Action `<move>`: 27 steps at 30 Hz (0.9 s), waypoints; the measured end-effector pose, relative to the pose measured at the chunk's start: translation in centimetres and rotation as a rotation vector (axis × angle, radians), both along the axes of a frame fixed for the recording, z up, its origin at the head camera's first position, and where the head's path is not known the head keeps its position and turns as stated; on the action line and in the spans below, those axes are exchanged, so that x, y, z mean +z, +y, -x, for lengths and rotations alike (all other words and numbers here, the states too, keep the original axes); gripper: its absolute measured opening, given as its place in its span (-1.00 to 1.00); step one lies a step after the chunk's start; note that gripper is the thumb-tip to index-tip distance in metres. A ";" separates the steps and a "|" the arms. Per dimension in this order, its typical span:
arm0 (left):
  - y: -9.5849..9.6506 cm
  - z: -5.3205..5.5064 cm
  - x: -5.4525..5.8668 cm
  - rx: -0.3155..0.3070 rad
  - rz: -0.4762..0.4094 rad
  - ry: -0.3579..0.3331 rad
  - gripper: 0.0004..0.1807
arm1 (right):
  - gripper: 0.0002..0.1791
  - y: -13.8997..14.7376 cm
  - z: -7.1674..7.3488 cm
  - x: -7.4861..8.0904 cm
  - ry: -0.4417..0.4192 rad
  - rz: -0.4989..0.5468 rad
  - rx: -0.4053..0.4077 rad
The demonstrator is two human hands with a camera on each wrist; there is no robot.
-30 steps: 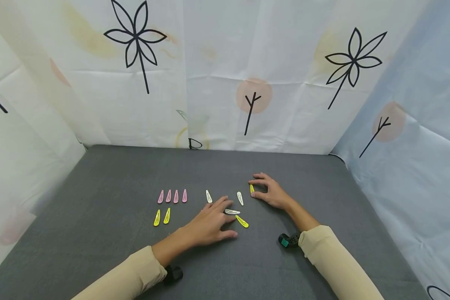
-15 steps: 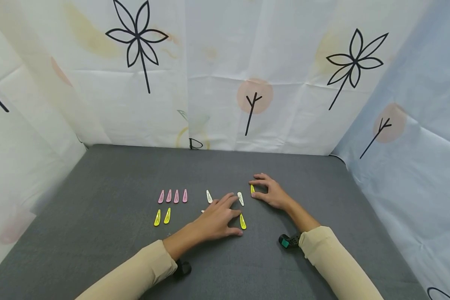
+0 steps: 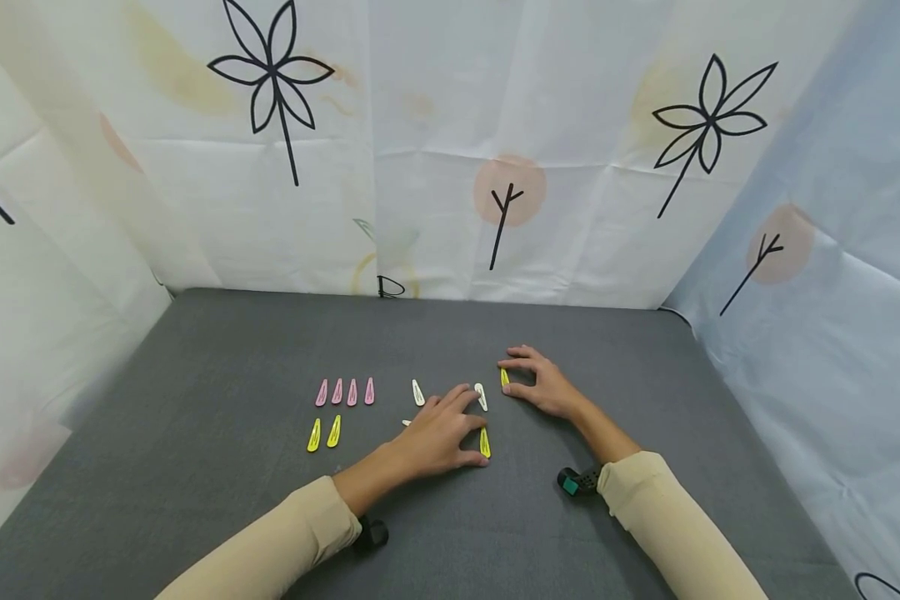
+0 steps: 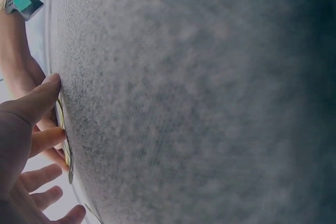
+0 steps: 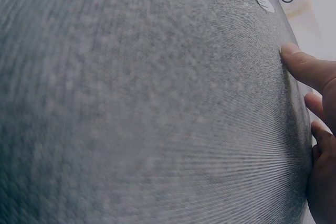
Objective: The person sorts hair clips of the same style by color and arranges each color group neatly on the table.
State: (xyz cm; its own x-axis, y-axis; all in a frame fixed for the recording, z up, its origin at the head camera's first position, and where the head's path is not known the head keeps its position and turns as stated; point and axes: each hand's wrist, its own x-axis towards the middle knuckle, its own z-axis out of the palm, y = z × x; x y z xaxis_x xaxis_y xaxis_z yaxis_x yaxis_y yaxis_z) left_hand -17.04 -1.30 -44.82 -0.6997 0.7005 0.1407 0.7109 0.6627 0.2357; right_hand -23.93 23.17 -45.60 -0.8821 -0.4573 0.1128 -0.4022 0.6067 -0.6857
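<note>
In the head view my left hand [image 3: 431,437] spans a yellow hair clip [image 3: 484,444], thumb at its near end and forefinger at its far end. The clip lies on the grey cloth, pointing away from me. Farther right, my right hand [image 3: 543,387] pinches another yellow hair clip [image 3: 504,377] between thumb and forefinger, partly covering it. A white hair clip [image 3: 482,398] lies between the two hands, by my left fingertips. Under my left hand a second white clip [image 3: 406,422] is mostly hidden. The left wrist view shows the left thumb [image 4: 44,95] and fingers close to the cloth.
Pink hair clips [image 3: 337,392] form a row on the left. Two yellow clips [image 3: 333,432] lie below that row. A white clip [image 3: 417,392] sits beyond my left hand. The grey table [image 3: 217,375] ends at printed white curtains [image 3: 435,125].
My left hand has moved right and taken the near yellow clip by its ends. That clip has turned from slanted to nearly straight. My right hand stays in place.
</note>
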 end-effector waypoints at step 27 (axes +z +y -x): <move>-14.5 -0.1 0.9 0.201 -0.220 0.019 -0.47 | -0.51 -0.1 0.1 -0.1 -0.002 0.014 0.008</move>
State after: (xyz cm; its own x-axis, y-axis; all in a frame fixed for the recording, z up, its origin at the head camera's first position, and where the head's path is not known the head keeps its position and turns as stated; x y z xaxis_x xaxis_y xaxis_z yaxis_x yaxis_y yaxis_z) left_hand -16.94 -15.82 -43.94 -0.8171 0.4993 0.2882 0.5762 0.7250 0.3774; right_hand -23.99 23.05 -45.67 -0.8787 -0.4627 0.1176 -0.4058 0.5940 -0.6946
